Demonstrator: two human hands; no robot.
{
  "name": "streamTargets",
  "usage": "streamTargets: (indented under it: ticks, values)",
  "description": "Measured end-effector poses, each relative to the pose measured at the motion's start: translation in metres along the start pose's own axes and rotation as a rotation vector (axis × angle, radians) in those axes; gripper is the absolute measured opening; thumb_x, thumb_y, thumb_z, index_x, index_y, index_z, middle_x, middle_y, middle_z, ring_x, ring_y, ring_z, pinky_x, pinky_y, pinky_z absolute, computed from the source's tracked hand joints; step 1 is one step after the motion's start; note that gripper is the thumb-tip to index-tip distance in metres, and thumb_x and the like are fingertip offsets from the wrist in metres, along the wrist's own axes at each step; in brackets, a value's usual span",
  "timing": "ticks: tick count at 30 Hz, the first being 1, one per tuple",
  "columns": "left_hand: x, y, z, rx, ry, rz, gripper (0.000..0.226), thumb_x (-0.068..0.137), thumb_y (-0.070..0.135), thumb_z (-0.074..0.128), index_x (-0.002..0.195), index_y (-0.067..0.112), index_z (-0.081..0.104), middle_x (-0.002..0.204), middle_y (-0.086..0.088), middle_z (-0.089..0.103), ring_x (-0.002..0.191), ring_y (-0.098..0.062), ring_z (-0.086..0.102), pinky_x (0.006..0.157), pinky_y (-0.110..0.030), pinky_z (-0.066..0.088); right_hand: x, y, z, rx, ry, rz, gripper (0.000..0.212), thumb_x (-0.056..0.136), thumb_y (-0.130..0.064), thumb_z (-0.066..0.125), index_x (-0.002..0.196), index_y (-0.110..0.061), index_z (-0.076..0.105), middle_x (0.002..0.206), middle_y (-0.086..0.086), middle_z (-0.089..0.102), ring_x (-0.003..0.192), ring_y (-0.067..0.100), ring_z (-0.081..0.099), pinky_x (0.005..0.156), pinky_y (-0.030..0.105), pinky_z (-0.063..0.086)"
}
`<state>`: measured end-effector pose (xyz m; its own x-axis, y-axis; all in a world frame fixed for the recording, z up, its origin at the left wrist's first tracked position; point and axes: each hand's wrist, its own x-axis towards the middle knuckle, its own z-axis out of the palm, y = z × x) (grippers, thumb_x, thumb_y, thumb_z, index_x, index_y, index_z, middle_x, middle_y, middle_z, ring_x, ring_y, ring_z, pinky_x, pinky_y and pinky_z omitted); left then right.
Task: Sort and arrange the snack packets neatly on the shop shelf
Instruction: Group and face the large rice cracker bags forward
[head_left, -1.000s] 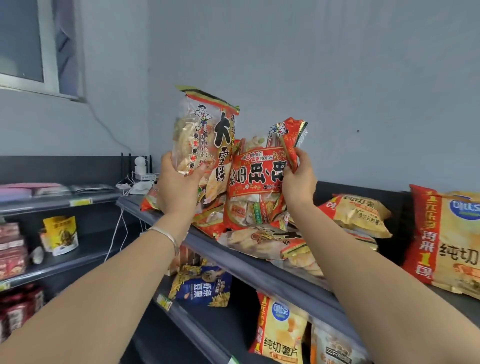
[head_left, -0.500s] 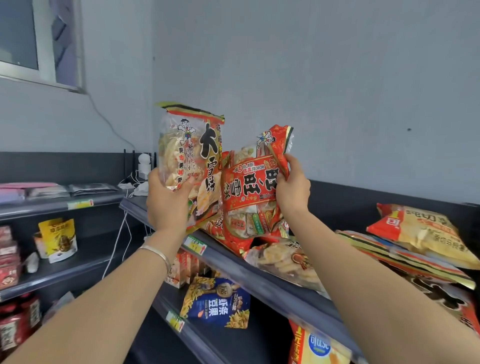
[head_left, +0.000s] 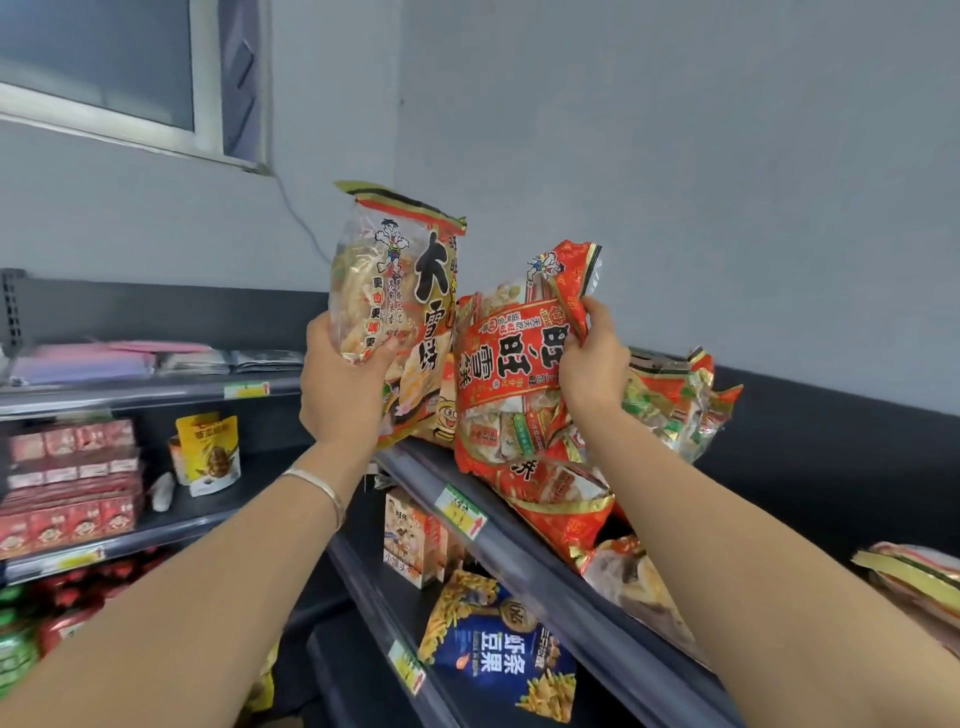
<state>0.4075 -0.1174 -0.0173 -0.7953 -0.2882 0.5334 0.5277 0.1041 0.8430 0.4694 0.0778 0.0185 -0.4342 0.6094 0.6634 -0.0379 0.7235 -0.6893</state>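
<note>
Standing two packets up side by side is what the last second has gone to. Both grips are the same as a moment ago, but the tall clear packet (head_left: 400, 291) now sits straighter at the left end of the top shelf (head_left: 524, 540), and the red packet (head_left: 509, 384) has been pulled more upright just beside it, its top corner standing above the fingers rather than folded over them. Some of that difference may only be the viewpoint moving closer and to the left. I would judge this as the start of a neat upright row, with most of the sorting not yet done. A flat red packet (head_left: 561, 499) lies under the held one and hangs over the shelf lip, and a crumpled packet (head_left: 680, 410) slumps behind the right wrist. The left hand (head_left: 340, 400) is wrapped around the lower part of the tall packet, thumb across the front and fingers hidden behind. The right hand (head_left: 592, 374) is closed too, pinching the red packet's upper right edge so the film bunches there. Whether either packet's bottom edge rests on the shelf I cannot tell, since the hands and other packets cover it, nor can I tell if the two held packets touch. A blue packet (head_left: 498, 654) lies on the shelf below.
</note>
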Motion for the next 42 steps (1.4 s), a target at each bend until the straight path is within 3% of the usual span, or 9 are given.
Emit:
streamTargets:
  ticks: [8,12,27,34,42]
  values:
    - [0.067,-0.046,0.02,-0.043,0.01,-0.009,0.053,0.076,0.044,0.071,0.12,0.028,0.045,0.112,0.007,0.061,0.103,-0.02,0.059,0.088,-0.047,0.049,0.033,-0.005,0.066,-0.066,0.067,-0.02,0.044,0.1,-0.008,0.038,0.141,-0.02,0.039,0.112,0.012,0.067,0.094,0.031,0.065,0.081,0.048,0.054]
    - [0.112,-0.063,0.038,-0.07,-0.062,0.005,0.053,0.078,0.043,0.071,0.121,0.026,0.046,0.116,0.006,0.061,0.107,-0.02,0.058,0.087,-0.042,0.047,0.054,-0.011,0.101,-0.069,0.14,0.047,0.044,0.1,-0.008,0.038,0.142,-0.022,0.038,0.111,0.01,0.067,0.093,0.029,0.065,0.081,0.049,0.055]
    - [0.2,-0.109,0.117,-0.255,-0.261,0.041,0.054,0.077,0.04,0.072,0.122,0.022,0.047,0.121,0.005,0.06,0.111,-0.02,0.058,0.092,-0.048,0.047,0.111,-0.004,0.165,-0.044,0.431,0.178,0.045,0.1,-0.007,0.036,0.141,-0.024,0.039,0.107,0.004,0.065,0.091,0.025,0.064,0.083,0.047,0.054]
    - [0.22,-0.122,0.148,-0.241,-0.251,0.057,0.056,0.077,0.042,0.072,0.124,0.025,0.046,0.12,0.012,0.058,0.11,-0.016,0.057,0.092,-0.044,0.047,0.139,0.015,0.195,0.057,0.423,0.209,0.044,0.1,-0.008,0.037,0.14,-0.025,0.04,0.106,0.004,0.064,0.091,0.025,0.065,0.083,0.048,0.055]
    - [0.258,-0.134,0.164,-0.141,-0.163,0.094,0.062,0.077,0.044,0.072,0.128,0.023,0.044,0.125,0.006,0.058,0.111,-0.017,0.057,0.083,-0.034,0.045,0.178,0.027,0.246,0.25,0.361,0.275,0.047,0.098,-0.004,0.037,0.141,-0.023,0.039,0.11,0.001,0.063,0.091,0.02,0.062,0.084,0.044,0.055]
